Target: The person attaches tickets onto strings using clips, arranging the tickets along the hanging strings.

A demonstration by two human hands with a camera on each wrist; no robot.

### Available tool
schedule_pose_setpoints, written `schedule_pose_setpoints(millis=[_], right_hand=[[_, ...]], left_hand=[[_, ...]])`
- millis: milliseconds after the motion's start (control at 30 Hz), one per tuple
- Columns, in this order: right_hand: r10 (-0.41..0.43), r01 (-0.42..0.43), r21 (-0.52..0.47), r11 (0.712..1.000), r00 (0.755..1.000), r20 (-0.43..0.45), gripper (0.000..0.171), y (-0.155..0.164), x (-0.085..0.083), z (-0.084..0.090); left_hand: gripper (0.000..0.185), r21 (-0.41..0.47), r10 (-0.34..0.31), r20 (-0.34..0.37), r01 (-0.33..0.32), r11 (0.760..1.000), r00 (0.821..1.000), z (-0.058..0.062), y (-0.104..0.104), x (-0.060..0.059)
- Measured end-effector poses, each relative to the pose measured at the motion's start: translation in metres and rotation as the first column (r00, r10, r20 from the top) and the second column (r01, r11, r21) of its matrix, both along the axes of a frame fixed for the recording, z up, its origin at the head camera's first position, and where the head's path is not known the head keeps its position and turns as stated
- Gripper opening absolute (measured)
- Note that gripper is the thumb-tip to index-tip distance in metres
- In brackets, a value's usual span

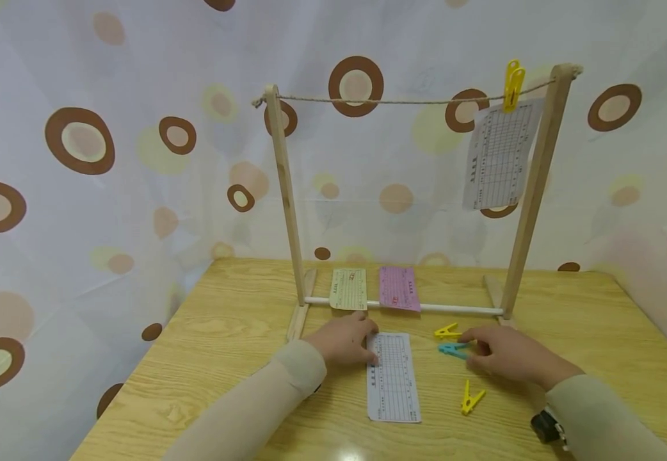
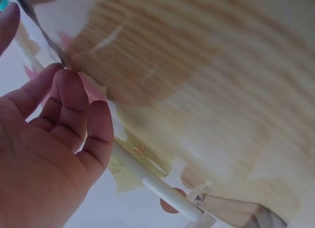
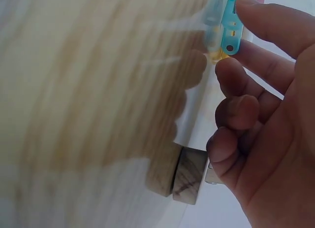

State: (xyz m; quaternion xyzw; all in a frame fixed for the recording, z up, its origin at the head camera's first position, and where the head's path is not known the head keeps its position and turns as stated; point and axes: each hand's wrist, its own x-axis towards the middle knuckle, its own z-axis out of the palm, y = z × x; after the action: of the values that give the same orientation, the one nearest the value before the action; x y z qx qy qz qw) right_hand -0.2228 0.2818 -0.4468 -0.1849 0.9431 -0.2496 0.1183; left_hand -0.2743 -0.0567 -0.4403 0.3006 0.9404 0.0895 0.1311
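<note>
Item 1, left: your left hand (image 1: 345, 339) lies on the table (image 1: 230, 333) with fingers loosely curled, tips touching the upper left edge of the white printed slip (image 1: 393, 378); it grips nothing.

Item 2, behind it: a cream card (image 1: 349, 289) and a pink card (image 1: 399, 288) lean over the white rod (image 1: 454, 308) of the wooden frame (image 1: 287, 198).

Item 3, right: your right hand (image 1: 512, 354), fingers curled toward the blue peg (image 1: 453, 349), fingertips touching it; a firm pinch cannot be confirmed. A yellow peg (image 1: 447, 331) lies just beyond, another yellow peg (image 1: 471, 398) nearer you.

Item 4, top right: a hung slip (image 1: 499, 157) pegged to the string (image 1: 391, 100).

Risks: a loose pinch may let the blue peg skid into its yellow neighbour; dragging the slip may crease it; a lifted forearm may knock the rod and topple the cards.

Room: open table left of the frame; string free between the posts.
</note>
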Motion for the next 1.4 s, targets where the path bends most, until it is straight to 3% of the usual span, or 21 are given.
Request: schedule_pose_setpoints(millis=[267,600,1000,1300,1400], right_hand=[[0.003,-0.003,0.045,0.999,1.0,0.0,0.046,0.0001,-0.003,-0.003],[0.018,-0.016,0.063,0.998,0.999,-0.029,0.036,0.0006,-0.0035,-0.0061],[0.047,-0.043,0.061,0.997,0.997,-0.068,0.023,-0.0005,-0.0024,-0.0039],[0.001,-0.002,-0.016,1.0,0.999,-0.035,0.026,0.0028,-0.0011,-0.0059],[-0.001,-0.001,-0.052,0.999,0.999,-0.036,0.028,0.0034,0.0,-0.0062]], left_hand=[[0.06,-0.018,0.003,-0.013,-0.003,1.0,1.0,0.0033,0.0012,0.0035],[0.043,-0.024,-0.011,-0.022,0.011,1.0,1.0,-0.0007,0.0022,0.0007],[0.022,-0.034,-0.054,-0.062,0.052,0.998,0.997,0.0055,0.0002,0.0036],[0.024,0.058,0.012,-0.066,-0.008,0.998,0.998,0.0038,-0.0009,0.0025],[0.026,0.089,0.007,-0.072,-0.001,0.996,0.997,0.0044,-0.0014,0.0028]])
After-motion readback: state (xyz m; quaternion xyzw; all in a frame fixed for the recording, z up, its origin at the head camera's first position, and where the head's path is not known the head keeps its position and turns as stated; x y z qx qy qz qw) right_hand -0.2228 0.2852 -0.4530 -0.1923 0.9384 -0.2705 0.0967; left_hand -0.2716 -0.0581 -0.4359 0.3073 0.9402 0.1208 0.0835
